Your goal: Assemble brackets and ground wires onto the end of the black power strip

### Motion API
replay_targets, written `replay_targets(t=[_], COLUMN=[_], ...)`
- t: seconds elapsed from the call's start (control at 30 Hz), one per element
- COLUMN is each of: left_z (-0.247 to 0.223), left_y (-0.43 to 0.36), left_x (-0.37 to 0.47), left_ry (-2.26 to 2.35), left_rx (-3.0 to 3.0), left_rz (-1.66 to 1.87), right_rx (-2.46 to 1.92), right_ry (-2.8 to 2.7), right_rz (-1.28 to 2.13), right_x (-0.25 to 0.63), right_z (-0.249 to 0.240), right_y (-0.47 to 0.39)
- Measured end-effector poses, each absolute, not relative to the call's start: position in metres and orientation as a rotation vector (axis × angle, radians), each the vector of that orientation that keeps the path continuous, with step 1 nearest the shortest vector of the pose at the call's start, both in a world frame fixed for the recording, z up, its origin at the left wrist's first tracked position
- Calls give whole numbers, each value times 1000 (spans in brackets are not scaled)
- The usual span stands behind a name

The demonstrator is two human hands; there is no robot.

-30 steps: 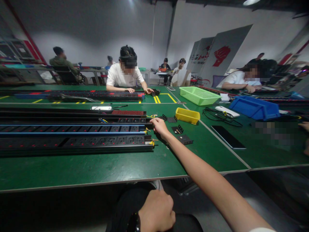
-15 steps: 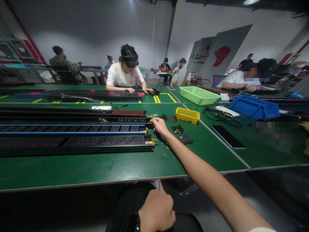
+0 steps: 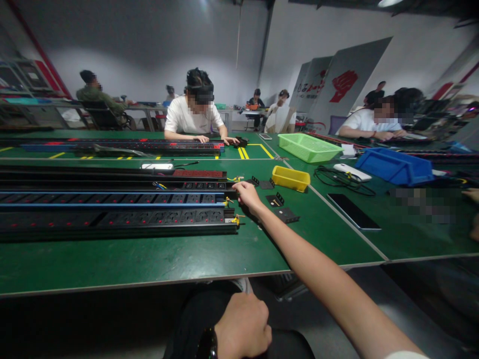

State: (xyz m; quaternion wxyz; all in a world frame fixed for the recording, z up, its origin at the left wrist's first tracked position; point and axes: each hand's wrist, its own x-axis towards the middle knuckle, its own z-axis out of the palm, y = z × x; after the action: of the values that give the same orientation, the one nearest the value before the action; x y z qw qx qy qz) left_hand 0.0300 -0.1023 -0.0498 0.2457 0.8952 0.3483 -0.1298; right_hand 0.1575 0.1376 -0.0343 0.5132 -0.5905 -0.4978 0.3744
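My right hand [image 3: 246,195] reaches over the green table, its fingers pinched together at the right end of a black power strip [image 3: 204,186]. What lies between the fingertips is hidden. In front of that strip lies a blue-edged power strip [image 3: 179,200], and nearest to me a wider black power strip [image 3: 168,219]; yellow-marked wire ends [image 3: 235,220] stick out at their right ends. Black end brackets [image 3: 286,215] lie just right of my hand. My left hand [image 3: 244,326], with a dark band at the wrist, rests closed as a fist over my lap, nothing visible in it.
Beyond my right hand stand a yellow bin [image 3: 291,178] and a green basket [image 3: 310,148]. Farther right are a blue bin [image 3: 394,166], a black cable [image 3: 342,182] and a dark phone-like slab [image 3: 354,211]. A co-worker [image 3: 194,112] sits across the table, hands on another strip.
Both my hands hold practically the same place and pose. The co-worker at the right has shifted slightly.
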Motion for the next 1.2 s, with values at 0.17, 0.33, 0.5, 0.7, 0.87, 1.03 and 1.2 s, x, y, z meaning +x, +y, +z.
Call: replay_targets(t=[0.17,0.33,0.5,0.7,0.87,1.03,1.2], left_z=[-50,-51,-53,-53,-50,-50,-52], left_y=[-102,-102,-102,-102,-102,-103,-104], left_x=[30,30,30,30,30,30,30], left_ry=[950,939,948,944,953,947,947], left_rx=[2441,2450,2462,2466,2460,2458,2459], left_rz=[-352,-371,-354,-357,-364,-352,-337], right_rx=[-1426,-1423,-1414,-1408,-1424,-1422,-1422], right_ry=[-1194,-1190,-1187,-1179,-1182,-1185,-1187], right_rz=[903,904,898,920,909,916,918], right_x=[158,157,157,157,157,157,157], right_z=[-34,-34,-34,-32,-32,-31,-32], right_y=[137,137,138,137,137,136,136])
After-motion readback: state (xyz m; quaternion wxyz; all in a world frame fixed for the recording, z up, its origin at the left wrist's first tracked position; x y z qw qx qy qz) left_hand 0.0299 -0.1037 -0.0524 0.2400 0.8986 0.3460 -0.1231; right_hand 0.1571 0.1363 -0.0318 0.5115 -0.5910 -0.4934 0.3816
